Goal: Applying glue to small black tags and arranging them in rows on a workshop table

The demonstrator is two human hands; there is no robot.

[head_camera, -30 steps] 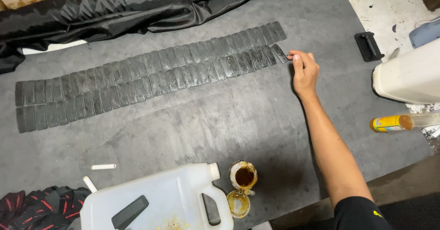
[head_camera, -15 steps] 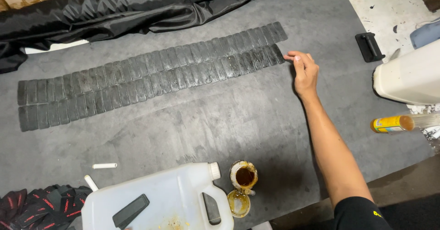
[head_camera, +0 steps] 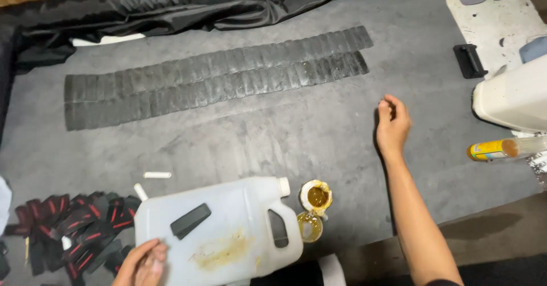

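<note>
Two long rows of dark rectangular strips (head_camera: pixel 216 78) lie side by side across a grey felt mat (head_camera: pixel 273 138). My right hand (head_camera: pixel 391 123) hovers over bare mat below the rows' right end, fingers loosely curled, holding nothing. My left hand (head_camera: pixel 142 263) is at the bottom edge, fingers curled against the lower left corner of a white plastic jug (head_camera: pixel 222 235) that lies on its side. A small black flat piece (head_camera: pixel 190 220) rests on the jug.
A small open jar of amber liquid (head_camera: pixel 316 197) stands by the jug's spout. A pile of black and red pieces (head_camera: pixel 74 229) lies bottom left, a white stick (head_camera: pixel 156 175) above it. Black cloth (head_camera: pixel 171 7) lines the far edge. A black clip (head_camera: pixel 468 60), a white container (head_camera: pixel 513 95) and a yellow bottle (head_camera: pixel 493 149) sit right.
My right hand has pulled back from the right end of the strip rows toward me. My left hand has come into view at the jug.
</note>
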